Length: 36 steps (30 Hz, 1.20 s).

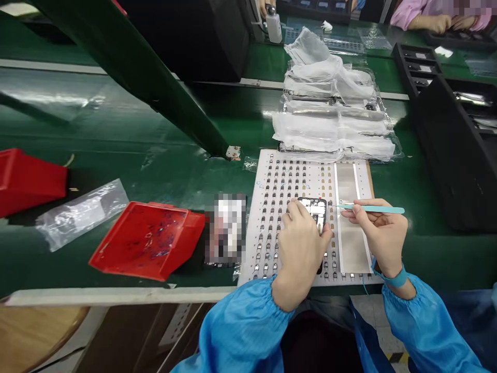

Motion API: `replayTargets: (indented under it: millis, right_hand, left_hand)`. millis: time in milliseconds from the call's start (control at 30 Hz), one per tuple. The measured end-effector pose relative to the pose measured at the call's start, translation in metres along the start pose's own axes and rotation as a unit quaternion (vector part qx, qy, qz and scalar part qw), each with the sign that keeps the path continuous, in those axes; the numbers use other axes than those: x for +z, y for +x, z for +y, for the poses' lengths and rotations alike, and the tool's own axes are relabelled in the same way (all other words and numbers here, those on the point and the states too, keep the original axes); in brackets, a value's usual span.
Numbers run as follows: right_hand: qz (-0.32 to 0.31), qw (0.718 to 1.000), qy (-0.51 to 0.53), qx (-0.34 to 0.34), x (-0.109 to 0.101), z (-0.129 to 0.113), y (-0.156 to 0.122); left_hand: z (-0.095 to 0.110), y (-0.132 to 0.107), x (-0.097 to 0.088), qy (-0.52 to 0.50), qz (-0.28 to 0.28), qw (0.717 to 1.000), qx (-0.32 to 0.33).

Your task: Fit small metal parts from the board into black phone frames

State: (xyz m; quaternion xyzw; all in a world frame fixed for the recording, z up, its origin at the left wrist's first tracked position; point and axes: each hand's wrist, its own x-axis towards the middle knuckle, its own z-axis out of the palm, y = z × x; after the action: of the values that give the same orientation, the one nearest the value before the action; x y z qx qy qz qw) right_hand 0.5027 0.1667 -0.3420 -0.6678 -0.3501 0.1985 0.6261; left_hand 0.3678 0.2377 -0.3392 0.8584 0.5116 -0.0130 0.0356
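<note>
The left hand (301, 248) grips a small black device (315, 210) over the white parts sheet (272, 207) at the desk's (116, 134) near edge. Just beside it, the right hand (378, 230) pinches teal tweezers (373, 209), tip pointing at the device. Farther back lie stacked clear bags (334, 129).

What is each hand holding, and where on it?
The left hand grips a black device by its lower half; the right hand pinches teal tweezers near their middle.
</note>
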Motion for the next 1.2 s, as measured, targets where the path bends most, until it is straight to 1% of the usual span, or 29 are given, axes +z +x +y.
replayTargets:
  millis: [33,100,200,267,300,333,367,400,467,533,567,633,700,867,967,1067,1200]
  right_hand:
    - [-0.003,1.000,-0.015,-0.010,0.000,-0.003,-0.001]
    - [0.012,0.997,-0.063,-0.039,-0.006,-0.012,0.001]
    - [0.086,0.985,-0.125,-0.079,-0.027,-0.028,0.009]
    - [0.147,0.973,-0.145,-0.104,-0.040,-0.037,0.015]
    - [0.169,0.968,-0.147,-0.113,-0.044,-0.040,0.018]
    - [0.177,0.967,-0.145,-0.115,-0.044,-0.040,0.019]
    - [0.166,0.971,-0.139,-0.107,-0.042,-0.039,0.020]
    - [0.138,0.978,-0.126,-0.089,-0.036,-0.035,0.020]
    - [0.052,0.995,-0.085,-0.032,-0.017,-0.022,0.019]
    - [-0.019,0.999,-0.033,0.028,0.004,-0.005,0.016]
    - [-0.033,0.998,-0.010,0.051,0.014,0.004,0.015]
    - [-0.037,0.996,0.018,0.079,0.028,0.017,0.012]
    - [-0.035,0.995,0.024,0.089,0.033,0.025,0.010]
    - [-0.040,0.994,0.020,0.105,0.033,0.027,0.009]
    - [-0.042,0.994,0.013,0.098,0.034,0.025,0.009]
    - [-0.043,0.995,0.005,0.088,0.035,0.025,0.008]
    - [-0.040,0.995,0.008,0.090,0.035,0.026,0.008]
  left_hand:
    - [0.000,0.001,0.002,-0.003,-0.009,1.000,-0.004]
    - [-0.003,0.003,0.003,-0.013,-0.026,1.000,-0.002]
    - [-0.019,0.005,-0.001,-0.052,-0.037,0.998,0.018]
    - [-0.033,0.008,-0.002,-0.088,-0.019,0.995,0.038]
    - [-0.041,0.010,-0.001,-0.105,-0.001,0.993,0.053]
    - [-0.048,0.013,0.001,-0.122,0.023,0.989,0.075]
    - [-0.055,0.016,0.003,-0.137,0.049,0.984,0.105]
    - [-0.061,0.020,0.007,-0.152,0.073,0.976,0.139]
    - [-0.070,0.029,0.016,-0.188,0.108,0.955,0.202]
    - [-0.074,0.036,0.024,-0.226,0.116,0.938,0.236]
    - [-0.075,0.039,0.027,-0.241,0.112,0.933,0.243]
    - [-0.077,0.042,0.031,-0.260,0.101,0.927,0.249]
    - [-0.078,0.043,0.032,-0.268,0.093,0.925,0.253]
    - [-0.080,0.043,0.032,-0.269,0.088,0.925,0.255]
    - [-0.080,0.042,0.032,-0.258,0.087,0.925,0.264]
    - [-0.079,0.041,0.031,-0.238,0.094,0.926,0.276]
    - [-0.079,0.038,0.031,-0.198,0.097,0.930,0.293]
